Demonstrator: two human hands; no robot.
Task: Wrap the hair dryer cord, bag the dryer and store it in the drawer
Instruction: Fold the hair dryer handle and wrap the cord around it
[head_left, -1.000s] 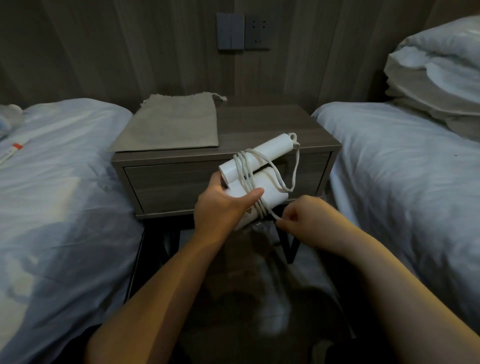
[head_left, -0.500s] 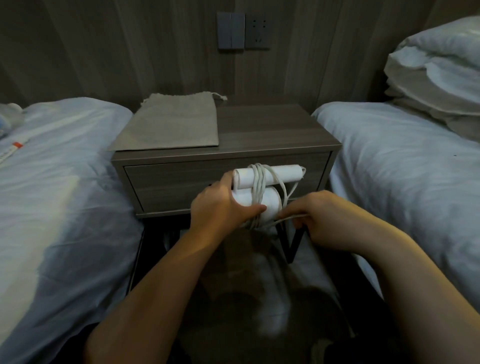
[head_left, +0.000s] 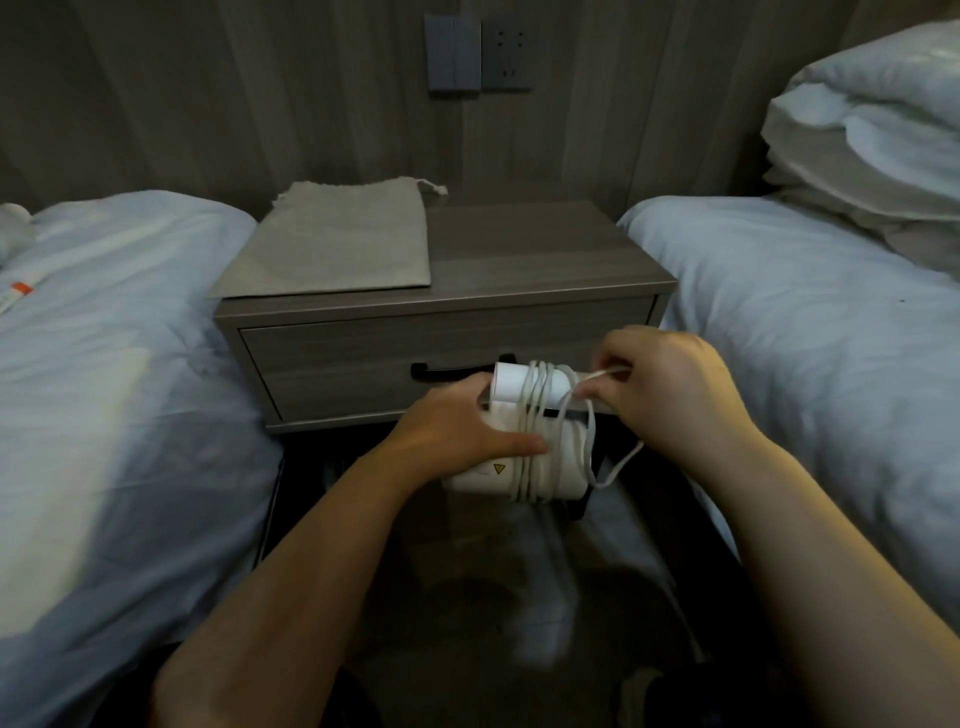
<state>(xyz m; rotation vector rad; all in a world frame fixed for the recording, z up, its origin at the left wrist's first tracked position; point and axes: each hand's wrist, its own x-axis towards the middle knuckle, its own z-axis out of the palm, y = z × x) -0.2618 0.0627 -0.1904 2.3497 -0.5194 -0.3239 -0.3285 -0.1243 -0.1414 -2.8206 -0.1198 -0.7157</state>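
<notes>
As left hand (head_left: 447, 436) grips dryer (head_left: 480, 478), right hand (head_left: 670, 395) raised cord (head_left: 532, 395).

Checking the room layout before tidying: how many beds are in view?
2. One white-sheeted bed lies left of the grey wooden nightstand; the second white-sheeted bed lies right of it, with white bedding piled at its far end. Both run past the frame edges.

1 small yellow warning triangle (head_left: 498, 468) stands on the body of the white hair dryer (head_left: 563, 461); the faint print beside it is too small to read.
</notes>
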